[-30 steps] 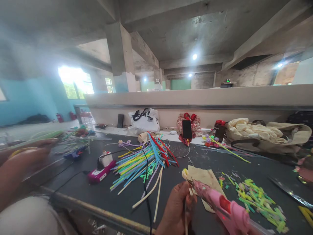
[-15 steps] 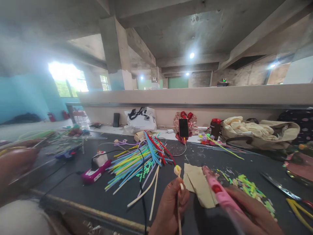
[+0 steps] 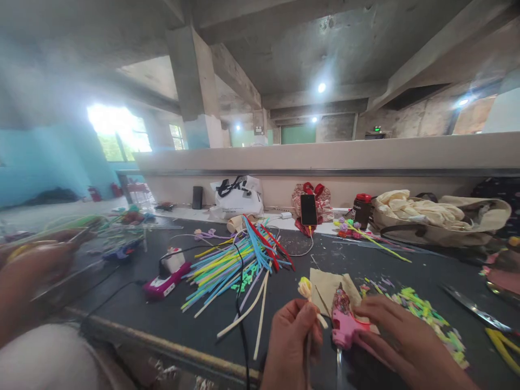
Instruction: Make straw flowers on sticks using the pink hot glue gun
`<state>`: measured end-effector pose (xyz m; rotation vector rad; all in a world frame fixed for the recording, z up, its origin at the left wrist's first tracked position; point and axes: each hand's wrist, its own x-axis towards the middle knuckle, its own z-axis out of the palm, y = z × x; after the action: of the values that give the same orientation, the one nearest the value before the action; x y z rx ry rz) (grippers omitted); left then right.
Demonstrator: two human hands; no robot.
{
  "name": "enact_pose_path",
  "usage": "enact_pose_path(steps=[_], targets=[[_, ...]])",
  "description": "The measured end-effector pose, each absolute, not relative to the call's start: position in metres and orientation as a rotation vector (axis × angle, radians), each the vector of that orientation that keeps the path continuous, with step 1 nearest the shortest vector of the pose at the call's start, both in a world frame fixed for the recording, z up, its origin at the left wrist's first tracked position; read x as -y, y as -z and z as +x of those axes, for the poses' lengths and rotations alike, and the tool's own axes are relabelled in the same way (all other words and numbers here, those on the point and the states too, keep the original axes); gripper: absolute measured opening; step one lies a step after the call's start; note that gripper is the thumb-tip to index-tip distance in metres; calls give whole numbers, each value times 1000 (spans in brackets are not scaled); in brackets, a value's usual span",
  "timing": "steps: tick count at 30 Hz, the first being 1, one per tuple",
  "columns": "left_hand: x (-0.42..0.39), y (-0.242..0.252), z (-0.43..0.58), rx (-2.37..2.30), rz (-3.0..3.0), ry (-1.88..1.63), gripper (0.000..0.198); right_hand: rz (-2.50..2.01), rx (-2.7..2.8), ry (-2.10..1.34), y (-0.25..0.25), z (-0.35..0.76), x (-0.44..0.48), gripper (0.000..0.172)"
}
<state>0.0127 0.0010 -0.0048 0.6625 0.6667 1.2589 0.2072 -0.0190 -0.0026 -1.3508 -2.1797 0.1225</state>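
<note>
My left hand (image 3: pixel 293 344) is closed around the thin stem of a small pipe-cleaner flower. Its pale yellow and cream head (image 3: pixel 304 288) stands upright above my fingertips, and a short cream end sticks out to the right. On the right, a pink hot glue gun (image 3: pixel 343 327) lies low over a piece of cardboard (image 3: pixel 323 281), nozzle pointing away from me. A clear glue stick (image 3: pixel 339 365) comes out of its back end. My right hand (image 3: pixel 402 338) has its fingers about the gun's handle, which they partly hide.
A pile of coloured pipe cleaners (image 3: pixel 227 271) lies left of centre, crossed by a black cable. Cut pieces (image 3: pixel 426 314) and scissors (image 3: pixel 475 311) are at right. A magenta power strip (image 3: pixel 166 281), phone (image 3: pixel 308 210) and bags stand farther off. Another person's arm (image 3: pixel 36 281) is at far left.
The glue gun has swung away from the flower and come down over the cardboard, its nozzle now pointing forward. My left hand and the flower have shifted slightly right.
</note>
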Motion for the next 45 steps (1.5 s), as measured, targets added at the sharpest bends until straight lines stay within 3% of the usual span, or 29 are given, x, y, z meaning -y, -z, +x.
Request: enact_pose_path(steps=[2,6,9,16,26,45], targets=[[1,4,16,-715,663,-1304,34,-1289,2059,-429,-9,190,25,15],[2,4,21,-759,629,-1305,42,-1150,1600,-1013,-15,155,26,22],[3,3,23,-772,667,-1322,42,-1066,1419,-1267,-10,141,20,26],[-1,4,16,-781,740,-1194,41,-1128,1482,-1145,-9,143,14,22],[-3,5,4,-768,828,-870,34,-1078,2054,-571,-62,192,8,17],[2,0,-8,-746,1076,-617,27,-856,2303,-1000,-79,185,-9,11]])
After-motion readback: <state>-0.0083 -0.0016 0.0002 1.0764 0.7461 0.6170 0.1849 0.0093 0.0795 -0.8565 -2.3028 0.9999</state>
